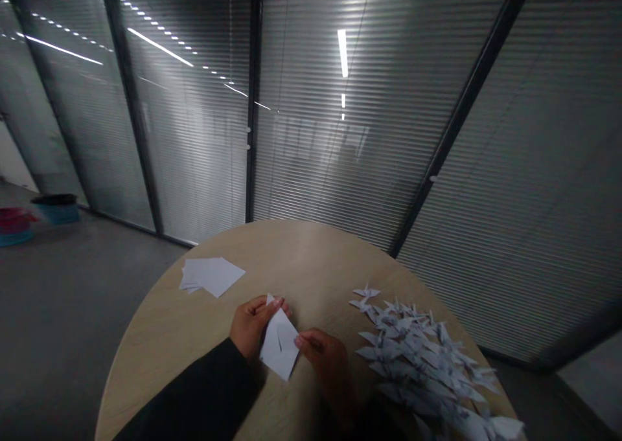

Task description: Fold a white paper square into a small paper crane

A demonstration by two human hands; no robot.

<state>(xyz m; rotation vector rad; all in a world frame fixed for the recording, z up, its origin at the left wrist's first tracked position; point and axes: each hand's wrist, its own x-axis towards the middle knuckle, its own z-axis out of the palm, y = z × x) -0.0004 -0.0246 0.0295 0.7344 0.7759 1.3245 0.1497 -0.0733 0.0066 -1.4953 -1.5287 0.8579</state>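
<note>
A partly folded white paper (280, 347) lies between my two hands over the round wooden table (301, 260). My left hand (253, 327) pinches its upper left corner with fingers closed on it. My right hand (324, 360) grips the paper's right edge with thumb and fingers pressed together. Dark sleeves cover both forearms.
A small stack of flat white sheets (210, 275) lies at the table's left. A heap of several folded paper cranes (422, 357) covers the right side. Glass walls with blinds stand behind. Coloured tubs (53, 208) sit on the floor at far left.
</note>
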